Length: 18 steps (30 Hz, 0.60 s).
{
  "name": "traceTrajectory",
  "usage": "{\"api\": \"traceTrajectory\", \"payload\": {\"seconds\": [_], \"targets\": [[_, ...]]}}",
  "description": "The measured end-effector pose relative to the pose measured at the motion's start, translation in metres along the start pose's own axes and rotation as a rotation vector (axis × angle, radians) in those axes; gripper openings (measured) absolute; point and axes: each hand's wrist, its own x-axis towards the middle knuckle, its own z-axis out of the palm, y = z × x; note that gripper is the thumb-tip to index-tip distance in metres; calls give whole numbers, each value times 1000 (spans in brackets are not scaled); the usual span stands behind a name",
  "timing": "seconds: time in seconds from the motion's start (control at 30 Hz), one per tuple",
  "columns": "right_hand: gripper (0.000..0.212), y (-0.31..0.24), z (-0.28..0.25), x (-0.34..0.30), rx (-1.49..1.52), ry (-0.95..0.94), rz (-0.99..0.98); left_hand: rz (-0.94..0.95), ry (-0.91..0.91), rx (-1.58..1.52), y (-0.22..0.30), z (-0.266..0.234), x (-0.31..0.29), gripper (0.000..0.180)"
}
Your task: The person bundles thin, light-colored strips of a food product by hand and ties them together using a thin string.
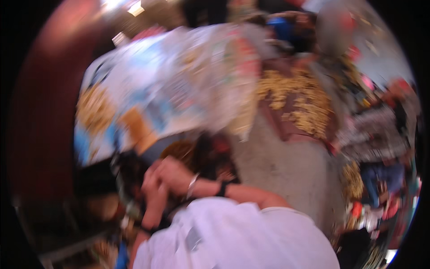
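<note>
The picture is smeared by motion. My left hand (153,187) and my right hand (174,175) are brought together in front of me, with fingers curled and pressed close. Whatever they hold, if anything, is too blurred to make out. A bracelet and a dark band circle the right wrist and forearm; another dark band is on the left. Just beyond the hands sits a round yellow-brown thing (179,152), perhaps a bowl, partly covered by them.
Beyond stands a table under a plastic sheet (179,85), bearing a pale yellow heap (95,110) and a brown flat piece (136,128). To the right, many small yellow pieces (307,110) lie spread on a brown cloth (277,119) over the grey floor (286,172).
</note>
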Motion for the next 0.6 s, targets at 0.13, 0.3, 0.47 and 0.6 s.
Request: {"api": "traceTrajectory", "payload": {"seconds": [0.13,0.3,0.47,0.6], "targets": [[15,29,22,-4,115,271,36,-449,70,-525,5,-4,-4,13],[30,-5,1,-18,438,151,220,-1182,-24,-1215,16,-12,11,25],[19,13,16,-28,353,109,110,-306,-312,-562,5,-7,20,25],[7,13,9,-34,190,180,4,155,-479,-251,-54,-2,4,25]]}}
